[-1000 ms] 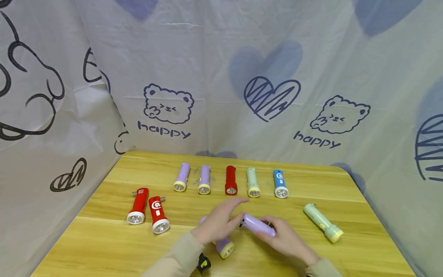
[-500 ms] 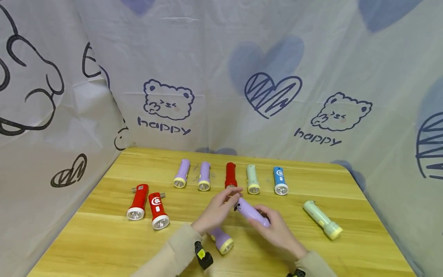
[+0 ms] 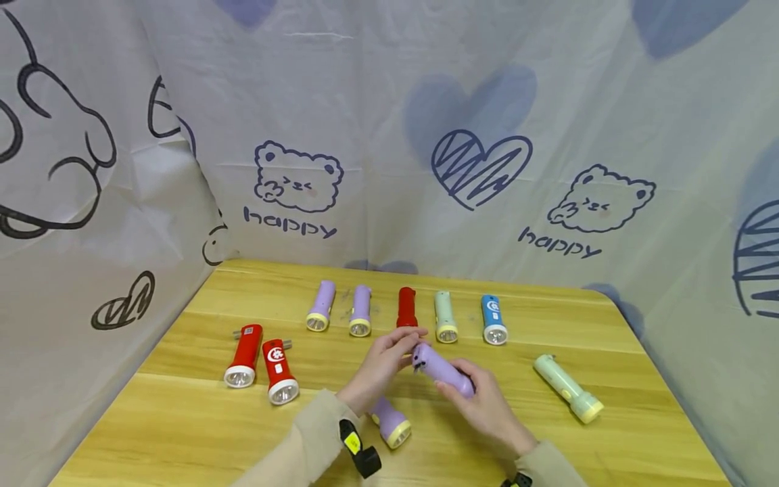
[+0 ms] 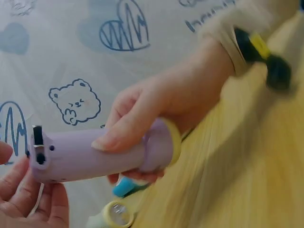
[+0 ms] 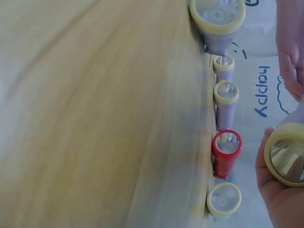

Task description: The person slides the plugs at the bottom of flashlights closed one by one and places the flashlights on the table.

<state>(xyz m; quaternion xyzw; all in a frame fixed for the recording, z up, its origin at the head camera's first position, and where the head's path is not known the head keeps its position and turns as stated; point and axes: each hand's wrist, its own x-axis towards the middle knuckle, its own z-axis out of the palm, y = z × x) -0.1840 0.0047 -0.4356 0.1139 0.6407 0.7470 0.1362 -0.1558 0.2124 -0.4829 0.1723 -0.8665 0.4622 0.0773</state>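
My right hand [image 3: 489,409] grips a lilac flashlight [image 3: 443,370] around its body, tilted and held up over the table. In the left wrist view, the thumb of that hand presses along the barrel, and a dark slot with metal [image 4: 38,145] shows at the tail end. My left hand [image 3: 376,373] is at that tail end, its fingertips [image 4: 23,173] touching it from beside and below. The cream-rimmed lens [image 5: 287,161] shows in the right wrist view. Below the left forearm lies another lilac flashlight [image 3: 392,426], its tail hidden by the hand.
A row along the back holds two lilac flashlights [image 3: 360,311], a red one [image 3: 406,308] partly hidden by left fingers, a pale green one [image 3: 444,316] and a blue one [image 3: 491,319]. Two red flashlights [image 3: 246,352] lie left; a green one [image 3: 566,389] lies right on the wooden table [image 3: 164,419].
Both hands have moved slightly up and left with the lilac flashlight, which tilts more steeply. The left hand has shifted off the lying lilac flashlight, uncovering more of its head; the left fingers now overlap the red one.
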